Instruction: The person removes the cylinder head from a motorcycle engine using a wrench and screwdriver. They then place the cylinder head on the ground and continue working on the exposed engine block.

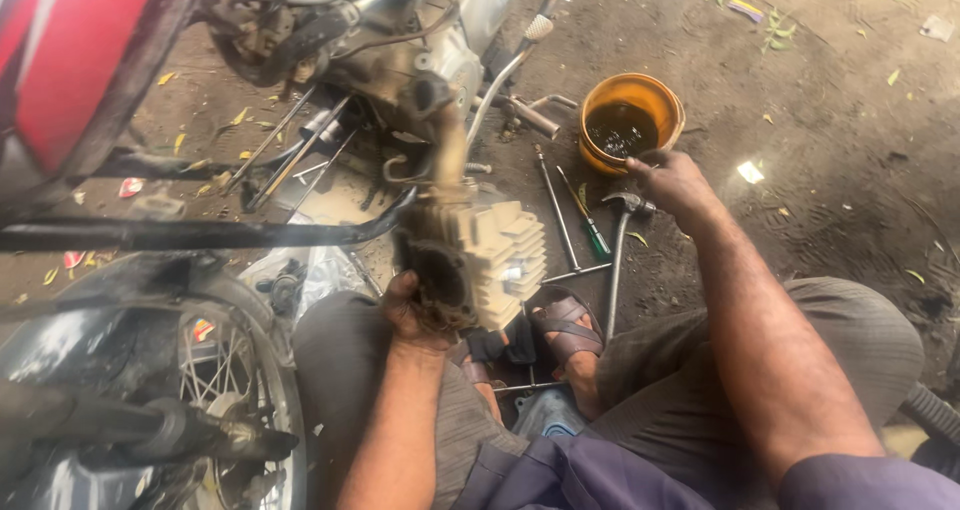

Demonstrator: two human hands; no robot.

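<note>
**Engine cylinder held, other hand at oil tub**

Left hand [412, 310] grips the finned engine cylinder [480, 262] from below, fingers closed on its lower edge, holding it above the knees beside the motorcycle [380, 50]. Right hand [675, 182] reaches to the orange tub [632, 120] of dark oil, fingers loosely curled at its rim; can't tell if it holds anything. Hammer [622, 240] and green-handled screwdriver [588, 220] lie on the dirt between.

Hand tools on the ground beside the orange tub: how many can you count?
3: a long metal wrench, a green-handled screwdriver and a hammer, side by side left of the right hand. Others may be hidden.
</note>
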